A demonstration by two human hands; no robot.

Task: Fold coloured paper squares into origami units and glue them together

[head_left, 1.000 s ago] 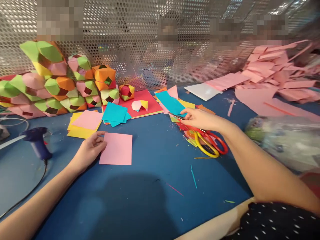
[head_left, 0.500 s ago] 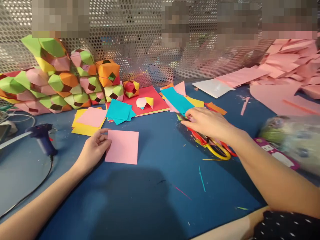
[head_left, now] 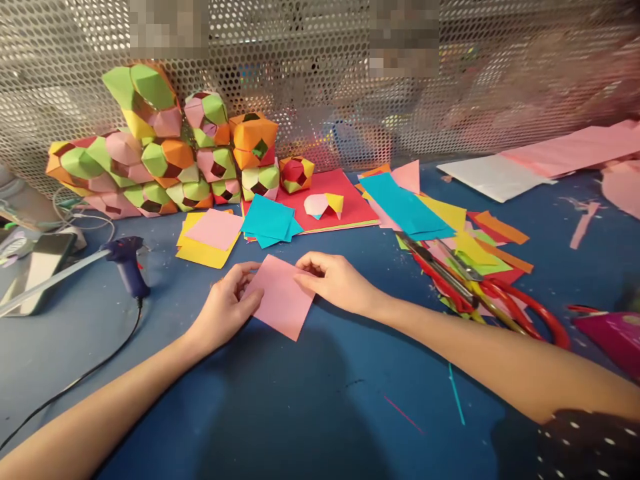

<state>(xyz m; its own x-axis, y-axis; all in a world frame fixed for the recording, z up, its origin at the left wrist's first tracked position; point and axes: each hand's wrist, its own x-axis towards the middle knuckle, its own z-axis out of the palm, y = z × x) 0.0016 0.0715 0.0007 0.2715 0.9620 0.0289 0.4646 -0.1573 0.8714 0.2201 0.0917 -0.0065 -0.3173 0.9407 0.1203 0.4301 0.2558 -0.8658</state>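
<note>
Toward the near edge of the blue surface (head_left: pixel 165 400), a thin red strip (head_left: pixel 403 413) and a thin blue strip (head_left: pixel 456 395) are left lying right of centre. Farther in, midway between the surface's left and right edges, the pink square (head_left: pixel 283 303) is held flat-faced, one corner pointed at the near edge. Its left side is pinched by the left hand (head_left: pixel 225 307), thumb on top and fingers curled behind; its upper right side is pinched by the right hand (head_left: pixel 345 283) between thumb and fingertips. Whether it is lifted cannot be told. No crease is seen in it, so the step in hand is judged to be the positioning of an unfolded sheet. For the next move, a light hold and well-matched edges would be called for, should a fold be made.

Toward the left edge, a glue gun (head_left: pixel 133 270) is set down; toward the right, scissors (head_left: pixel 440 275) are laid over scraps. Beyond the hands, blue squares (head_left: pixel 267 220) are placed by a red sheet (head_left: pixel 335 187). Along the far edge, folded paper balls (head_left: pixel 167 160) are piled before a perforated metal panel (head_left: pixel 310 87).
</note>
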